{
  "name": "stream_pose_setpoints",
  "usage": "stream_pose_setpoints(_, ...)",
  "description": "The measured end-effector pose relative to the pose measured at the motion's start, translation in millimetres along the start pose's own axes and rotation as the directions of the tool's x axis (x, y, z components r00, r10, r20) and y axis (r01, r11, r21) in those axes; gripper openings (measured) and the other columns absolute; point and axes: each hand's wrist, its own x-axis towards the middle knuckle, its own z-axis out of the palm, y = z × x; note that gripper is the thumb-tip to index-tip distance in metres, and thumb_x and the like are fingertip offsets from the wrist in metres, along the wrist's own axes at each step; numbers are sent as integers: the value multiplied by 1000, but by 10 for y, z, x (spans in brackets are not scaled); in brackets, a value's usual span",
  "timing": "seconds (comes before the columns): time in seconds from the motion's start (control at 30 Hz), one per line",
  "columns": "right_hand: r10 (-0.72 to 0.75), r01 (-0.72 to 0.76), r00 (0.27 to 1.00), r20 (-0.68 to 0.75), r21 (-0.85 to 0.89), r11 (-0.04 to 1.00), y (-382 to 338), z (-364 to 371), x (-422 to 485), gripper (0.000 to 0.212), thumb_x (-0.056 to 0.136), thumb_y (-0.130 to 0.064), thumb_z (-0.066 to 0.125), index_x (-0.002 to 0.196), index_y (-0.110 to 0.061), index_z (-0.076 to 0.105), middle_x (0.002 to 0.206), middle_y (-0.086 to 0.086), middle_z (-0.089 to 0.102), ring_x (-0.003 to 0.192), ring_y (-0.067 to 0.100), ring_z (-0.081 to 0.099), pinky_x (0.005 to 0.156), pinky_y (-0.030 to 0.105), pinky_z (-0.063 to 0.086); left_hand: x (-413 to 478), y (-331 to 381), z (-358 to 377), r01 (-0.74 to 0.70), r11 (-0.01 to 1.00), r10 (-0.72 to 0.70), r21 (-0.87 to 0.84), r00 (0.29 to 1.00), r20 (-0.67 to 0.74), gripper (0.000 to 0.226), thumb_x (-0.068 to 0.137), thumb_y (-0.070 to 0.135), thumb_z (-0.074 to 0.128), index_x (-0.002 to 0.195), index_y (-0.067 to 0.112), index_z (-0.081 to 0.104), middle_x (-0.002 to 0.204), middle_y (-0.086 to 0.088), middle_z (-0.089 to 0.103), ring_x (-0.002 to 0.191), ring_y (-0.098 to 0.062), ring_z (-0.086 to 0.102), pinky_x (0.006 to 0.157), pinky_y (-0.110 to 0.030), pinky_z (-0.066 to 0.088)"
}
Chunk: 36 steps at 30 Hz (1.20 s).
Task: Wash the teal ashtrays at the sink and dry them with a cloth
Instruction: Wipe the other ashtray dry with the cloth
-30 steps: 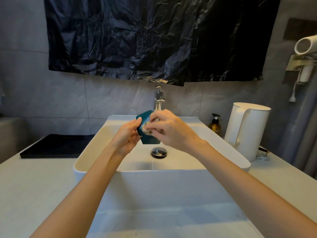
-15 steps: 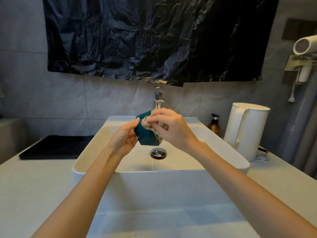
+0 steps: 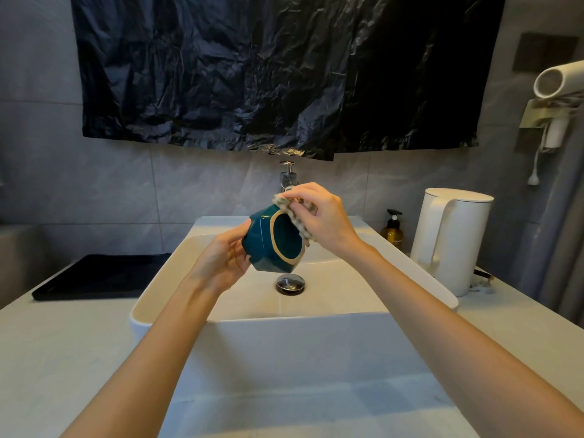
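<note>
Hands meet over the white sink (image 3: 151,298), which sits on a pale desk (image 3: 57,358). The left hand (image 3: 221,263) holds a teal ashtray (image 3: 271,245) in the air above the basin, just left of and above the metal drain (image 3: 290,283). Its fingers (image 3: 241,229) are curled round the ashtray's left, faceted side. The ashtray is tipped on its side, so a tan ring around a round teal hollow faces the camera (whether that is the mouth or the base is hard to tell).

The right hand (image 3: 325,219) pinches a pale patterned cloth (image 3: 290,213), bunched up and pressed against the ashtray's far right edge. One end of the cloth hangs down along the ashtray's right side. That hand's fingertips (image 3: 300,192) are clenched on the fabric at the top.

Behind the hands, a chrome faucet (image 3: 288,177) stands at the far edge of the sink, partly hidden. On the desk to the right of the basin stands a tall white kettle (image 3: 448,238), with an amber pump bottle (image 3: 392,230) just to its left. A flat black tray (image 3: 94,275) lies on the desk to the left of the sink. A crumpled black plastic sheet (image 3: 278,71) hangs on the grey tiled wall above the faucet, and a white hair dryer (image 3: 559,80) sits in a wall holder at the far right.
</note>
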Motion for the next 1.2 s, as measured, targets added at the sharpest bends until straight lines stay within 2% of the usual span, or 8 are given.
stream_pose_setpoints(0.13,125,-124,990,69,-16,992,104,-9,-7,28,98,-11,52,122,-13,65,112,3,63,101,9,53,84,18,46,-9,-16,17,-9,1000,9,26,1000,-9,13,96,19,51,99,12,62,75,1,72,73,-11,68,62,-16,55)
stream_pose_setpoints(0.3,335,-338,938,94,23,941,308,-18,-242,30,95,-14,57,123,-19,65,114,3,66,101,11,56,88,29,50,11,12,-11,-2,994,1,-113,1000,-7,16,96,20,51,102,12,63,82,-3,73,75,-12,71,60,-17,57)
stream_pose_setpoints(0.43,337,-332,941,8,200,922,179,-4,-163,29,95,-16,58,123,-18,65,114,-3,64,103,9,55,83,20,49,22,6,14,7,989,-10,-150,1000,-15,17,97,20,49,100,11,63,81,-4,74,74,-13,72,60,-18,58)
stream_pose_setpoints(0.63,434,-444,895,102,301,844,84,99,-299,25,96,-13,56,119,-20,64,107,-6,62,95,8,57,75,16,50,68,-15,-23,-8,978,-2,-206,999,-46,16,96,19,51,101,10,62,81,-5,73,75,-14,72,78,-23,54)
stream_pose_setpoints(0.83,486,-500,864,131,334,799,-27,127,-359,23,94,-12,59,113,-20,67,103,-7,60,91,8,57,67,13,45,85,-18,-56,-40,950,20,-310,998,-67,18,96,18,51,104,7,62,87,-9,73,80,-18,73,66,-29,60)
stream_pose_setpoints(1.0,415,-417,907,79,315,852,-183,232,-403,20,93,-13,60,111,-20,66,107,-3,61,94,9,57,71,13,46,77,-1,-79,-71,924,46,-376,996,-73,23,98,20,47,110,4,59,90,-12,74,81,-20,73,71,-33,59)
stream_pose_setpoints(1.13,175,-165,982,-70,135,977,-258,309,-400,24,88,-5,65,108,-17,70,107,-1,58,92,2,54,76,1,40,141,-26,-118,-64,931,42,-359,997,-69,27,98,22,47,115,3,57,94,-14,73,85,-21,72,76,-32,58)
stream_pose_setpoints(1.2,7,-4,999,-52,63,998,-309,343,-343,26,84,-2,67,106,-16,72,104,0,58,91,3,55,81,6,42,168,-50,-103,-64,954,56,-292,998,-34,29,99,22,44,116,2,56,95,-13,72,85,-17,71,75,-27,59)
